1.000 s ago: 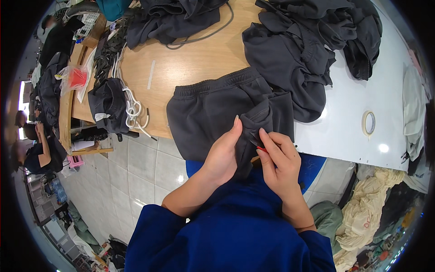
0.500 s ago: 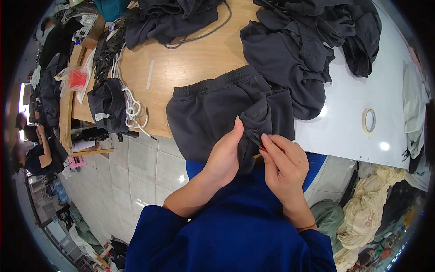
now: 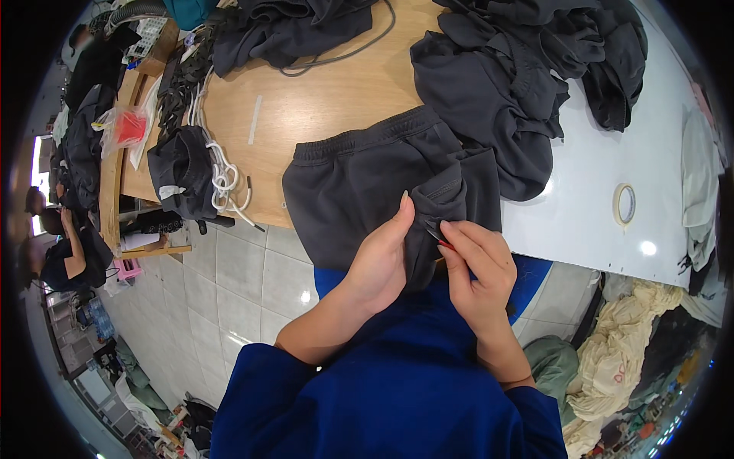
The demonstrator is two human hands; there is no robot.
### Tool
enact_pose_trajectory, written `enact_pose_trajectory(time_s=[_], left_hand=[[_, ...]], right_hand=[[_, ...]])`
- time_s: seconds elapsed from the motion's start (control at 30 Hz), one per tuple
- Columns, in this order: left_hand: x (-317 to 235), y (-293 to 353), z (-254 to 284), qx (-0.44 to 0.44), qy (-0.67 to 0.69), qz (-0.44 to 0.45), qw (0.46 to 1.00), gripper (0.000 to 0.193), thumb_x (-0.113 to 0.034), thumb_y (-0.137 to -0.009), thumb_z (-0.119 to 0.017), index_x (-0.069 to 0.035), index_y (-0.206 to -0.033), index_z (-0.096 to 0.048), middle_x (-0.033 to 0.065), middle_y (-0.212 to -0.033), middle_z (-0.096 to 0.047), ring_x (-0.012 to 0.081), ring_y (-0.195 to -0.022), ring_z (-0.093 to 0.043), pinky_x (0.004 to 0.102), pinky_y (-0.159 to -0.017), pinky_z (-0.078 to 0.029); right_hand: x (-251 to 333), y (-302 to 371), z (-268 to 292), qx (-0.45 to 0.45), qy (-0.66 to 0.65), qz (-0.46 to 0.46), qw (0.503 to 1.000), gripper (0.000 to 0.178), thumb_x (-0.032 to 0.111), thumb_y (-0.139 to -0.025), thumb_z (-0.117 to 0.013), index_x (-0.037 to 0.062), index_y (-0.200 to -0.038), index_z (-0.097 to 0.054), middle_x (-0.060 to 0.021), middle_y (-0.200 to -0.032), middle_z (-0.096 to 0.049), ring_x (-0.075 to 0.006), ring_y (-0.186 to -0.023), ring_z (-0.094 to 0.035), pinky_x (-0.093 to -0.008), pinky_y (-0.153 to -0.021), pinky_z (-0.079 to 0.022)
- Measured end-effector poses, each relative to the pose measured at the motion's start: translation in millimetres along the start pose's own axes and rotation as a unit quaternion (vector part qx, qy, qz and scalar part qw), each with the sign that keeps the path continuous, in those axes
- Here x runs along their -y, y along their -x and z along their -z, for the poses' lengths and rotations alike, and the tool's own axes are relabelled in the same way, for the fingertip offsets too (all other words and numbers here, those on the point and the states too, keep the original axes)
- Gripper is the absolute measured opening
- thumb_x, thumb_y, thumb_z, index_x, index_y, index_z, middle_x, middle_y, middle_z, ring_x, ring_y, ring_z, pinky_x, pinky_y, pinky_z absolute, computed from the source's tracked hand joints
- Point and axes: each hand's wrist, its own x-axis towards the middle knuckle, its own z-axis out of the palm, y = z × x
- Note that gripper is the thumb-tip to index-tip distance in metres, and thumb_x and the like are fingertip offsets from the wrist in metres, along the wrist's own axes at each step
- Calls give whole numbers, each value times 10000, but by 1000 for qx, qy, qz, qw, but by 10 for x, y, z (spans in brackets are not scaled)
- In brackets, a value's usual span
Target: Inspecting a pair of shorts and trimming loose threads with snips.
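A pair of dark grey trousers or shorts (image 3: 344,187) with a gathered elastic waistband lies over the table's front edge, one part folded up toward me. My left hand (image 3: 380,264) grips that fold, thumb on top and the other fingers out of sight beneath the cloth. Between the thumb and fingers of my right hand (image 3: 482,264) is a small red-handled tool (image 3: 446,245). Its thin tip touches the cloth beside a stitched seam, just right of my left thumb. My right hand covers most of the tool, so its exact kind does not show.
Dark garments are heaped at the back right (image 3: 489,107) and back left (image 3: 290,34). A tape roll (image 3: 625,204) lies on the white tabletop (image 3: 581,222). White cords (image 3: 224,176) hang by a dark bundle at left. Cream fabric (image 3: 612,359) is piled at lower right. People sit farther left.
The garment sits slightly farther right in the picture. Both hands keep their hold with almost no movement, and a little more of the red tool shows.
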Motion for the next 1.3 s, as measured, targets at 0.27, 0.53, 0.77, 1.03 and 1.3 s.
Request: enact_pose_trajectory(time_s=[0.27,0.53,0.77,1.03,1.3], left_hand=[[13,-15,1,6,36,16,999,478,-371,-1014,-276,-14,-1288,-437,68,-1250,-518,155,-1152,-485,302,-1009,-370],[47,-24,-29,-16,-7,-4,1000,486,-372,-1015,-246,-21,-1304,-416,84,-1278,-506,185,-1171,-488,323,-1012,-381],[78,-23,-40,-17,-28,-18,999,478,-374,-1014,-257,-30,-1303,-420,80,-1281,-504,179,-1183,-477,323,-1017,-371],[113,-41,-14,-18,-32,-20,999,473,-370,-1014,-259,-31,-1306,-416,79,-1288,-499,179,-1186,-474,324,-1023,-368],[102,-34,-44,-22,-38,-13,999,478,-377,-1013,-259,-31,-1301,-419,81,-1279,-504,179,-1178,-482,322,-1016,-378]], right_hand=[[-24,16,-47,-23,-2,-8,1000,254,-20,-676,-721,44,-921,-699,-63,-872,-656,-189,-656,-561,-258,-584,-438],[-15,4,-51,-45,44,-5,998,250,-13,-675,-724,33,-919,-700,-63,-880,-659,-189,-654,-566,-260,-579,-446],[16,-12,8,-23,55,-1,998,255,-8,-671,-723,32,-922,-701,-69,-874,-657,-194,-632,-560,-258,-566,-440],[22,-15,18,-17,64,0,998,249,-3,-674,-721,33,-919,-701,-65,-868,-654,-189,-626,-558,-258,-560,-436],[-4,-2,-28,-38,56,1,998,265,1,-672,-726,33,-933,-701,-65,-866,-656,-196,-634,-559,-263,-567,-439]])
